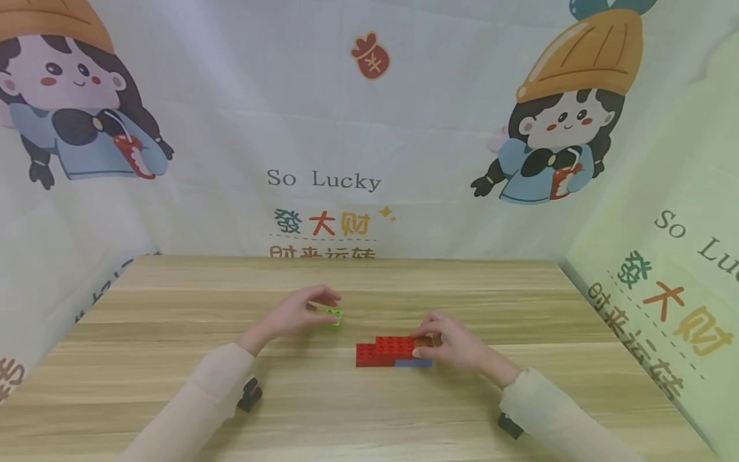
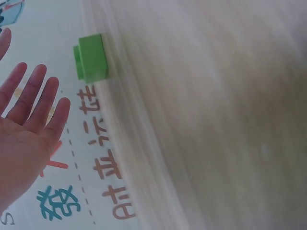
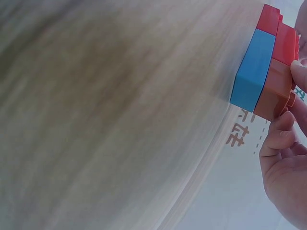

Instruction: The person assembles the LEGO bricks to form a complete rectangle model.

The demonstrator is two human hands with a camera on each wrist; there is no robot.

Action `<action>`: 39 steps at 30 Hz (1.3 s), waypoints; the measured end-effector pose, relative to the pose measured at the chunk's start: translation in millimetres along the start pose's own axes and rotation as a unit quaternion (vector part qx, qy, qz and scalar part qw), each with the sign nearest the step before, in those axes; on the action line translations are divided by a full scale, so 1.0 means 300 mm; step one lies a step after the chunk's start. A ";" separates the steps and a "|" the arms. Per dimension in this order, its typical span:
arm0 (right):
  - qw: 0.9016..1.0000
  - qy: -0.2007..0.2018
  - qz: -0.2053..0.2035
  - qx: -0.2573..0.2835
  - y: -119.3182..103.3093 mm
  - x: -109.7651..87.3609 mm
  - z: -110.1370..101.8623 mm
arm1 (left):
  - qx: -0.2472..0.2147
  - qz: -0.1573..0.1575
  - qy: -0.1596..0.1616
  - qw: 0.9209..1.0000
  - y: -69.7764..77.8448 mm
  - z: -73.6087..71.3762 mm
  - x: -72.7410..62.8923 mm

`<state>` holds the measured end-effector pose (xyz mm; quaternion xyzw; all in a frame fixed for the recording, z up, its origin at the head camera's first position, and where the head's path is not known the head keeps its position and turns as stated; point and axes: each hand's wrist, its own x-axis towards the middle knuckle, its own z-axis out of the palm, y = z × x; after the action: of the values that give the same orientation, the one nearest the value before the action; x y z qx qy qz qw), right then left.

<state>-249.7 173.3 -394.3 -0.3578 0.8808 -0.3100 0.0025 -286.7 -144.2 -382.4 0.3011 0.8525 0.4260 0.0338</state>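
Note:
A small green toy brick (image 1: 336,316) stands on the table left of the brick stack. My left hand (image 1: 296,310) is beside it, fingers extended and spread. In the left wrist view the fingers look apart from the green brick (image 2: 94,57). Red bricks (image 1: 392,345) form most of the stack, one stepped above another. A blue brick (image 3: 254,67) lies low at its right end, under a brown brick (image 3: 275,88). With thumb in front and fingers behind, my right hand (image 1: 453,343) pinches the stack's upper right end. Those fingers partly cover the brown brick in the head view.
The wooden table (image 1: 242,436) reaches back to a printed cloth (image 1: 450,224) hung behind it and along both sides. A dark wrist device (image 1: 250,394) sits under the left sleeve, and another dark device (image 1: 510,425) under the right.

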 end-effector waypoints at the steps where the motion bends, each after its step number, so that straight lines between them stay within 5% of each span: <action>1: 1.000 0.000 0.001 0.000 0.000 0.000 0.000 | 0.003 -0.005 -0.004 1.000 -0.005 -0.002 0.000; 22: 1.000 0.002 -0.002 -0.002 0.002 -0.001 0.000 | 0.037 -0.053 -0.034 0.997 -0.062 0.015 0.019; 39: 1.000 0.002 -0.004 0.008 0.004 -0.002 0.002 | 0.118 -0.029 -0.056 0.991 -0.073 0.031 0.034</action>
<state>-250.1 174.0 -395.5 -0.3606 0.8771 -0.3174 0.0022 -302.8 -142.1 -402.6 0.3016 0.9020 0.3036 0.0575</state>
